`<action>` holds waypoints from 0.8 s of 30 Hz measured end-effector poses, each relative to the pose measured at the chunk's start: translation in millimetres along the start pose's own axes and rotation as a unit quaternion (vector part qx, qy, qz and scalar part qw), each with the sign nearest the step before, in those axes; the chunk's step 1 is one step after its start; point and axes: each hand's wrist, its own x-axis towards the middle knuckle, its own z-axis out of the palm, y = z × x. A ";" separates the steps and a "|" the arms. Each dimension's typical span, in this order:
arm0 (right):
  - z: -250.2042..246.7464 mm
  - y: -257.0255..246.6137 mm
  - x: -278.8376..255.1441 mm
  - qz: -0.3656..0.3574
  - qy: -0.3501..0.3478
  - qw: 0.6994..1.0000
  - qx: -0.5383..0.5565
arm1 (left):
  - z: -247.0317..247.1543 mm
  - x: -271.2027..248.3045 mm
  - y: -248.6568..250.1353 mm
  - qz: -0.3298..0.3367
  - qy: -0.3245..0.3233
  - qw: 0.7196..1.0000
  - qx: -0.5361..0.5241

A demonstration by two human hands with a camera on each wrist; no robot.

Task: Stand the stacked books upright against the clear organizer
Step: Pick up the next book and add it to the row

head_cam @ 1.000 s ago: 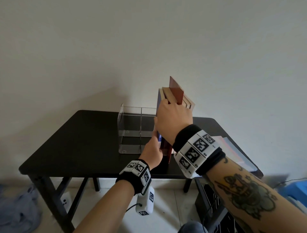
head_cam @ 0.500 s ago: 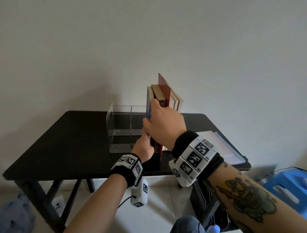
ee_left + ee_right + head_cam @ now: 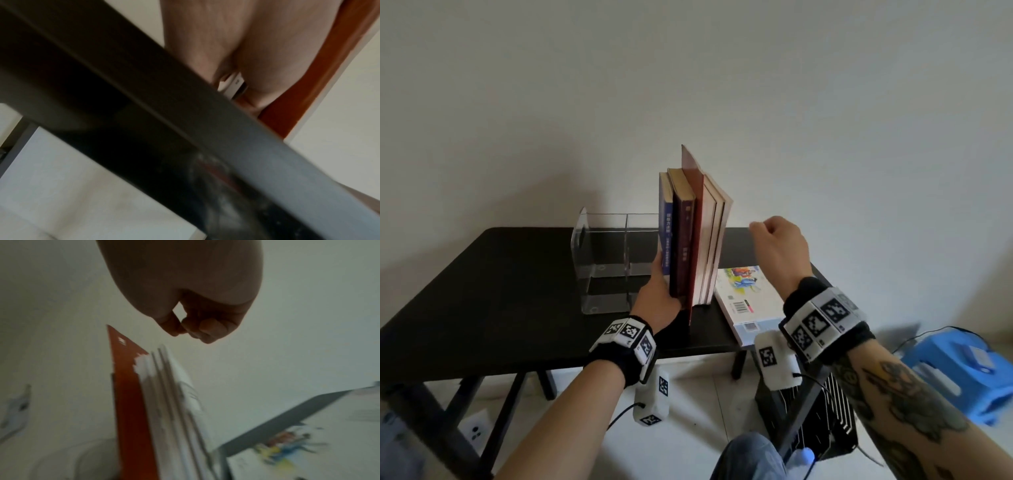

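Note:
Several books (image 3: 695, 233) stand upright on the black table (image 3: 493, 284), their left side against the clear organizer (image 3: 613, 260). A blue book is leftmost; a tall red cover (image 3: 131, 402) sticks up in the middle. My left hand (image 3: 659, 294) grips the lower front of the books at their spines, its fingers between the blue book and the organizer. In the left wrist view the left hand (image 3: 246, 48) lies beside the red cover (image 3: 329, 73). My right hand (image 3: 777, 246) hovers to the right of the books, clear of them. Its fingers (image 3: 207, 331) are curled and hold nothing.
A book with a colourful cover (image 3: 748, 301) lies flat on the table's right end, under my right wrist. The white wall is close behind the table. On the floor stand a blue stool (image 3: 955, 370) and a black ribbed device (image 3: 822, 421).
My right hand let go of the top of the books and drew back to the right. The books now stand straighter against the organizer, with the left hand still on them.

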 end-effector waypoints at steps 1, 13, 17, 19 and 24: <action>2.1 14.7 5.4 0.020 -0.010 0.999 -0.039 | 0.2 0.4 -0.3 -0.001 -0.002 1.000 0.002; -13.3 100.2 20.3 0.218 -0.219 0.880 -0.361 | 4.5 7.2 -8.2 -0.012 0.004 1.000 0.017; -10.1 112.1 26.1 0.235 -0.197 0.865 -0.398 | 4.4 8.3 -10.3 -0.014 -0.001 1.000 0.017; -13.2 110.9 27.0 0.255 -0.186 0.857 -0.408 | 3.3 7.8 -10.1 -0.020 -0.004 1.000 0.011; -36.4 113.2 36.3 0.278 -0.131 0.910 -0.277 | 1.6 6.1 -6.2 -0.025 -0.019 0.999 -0.007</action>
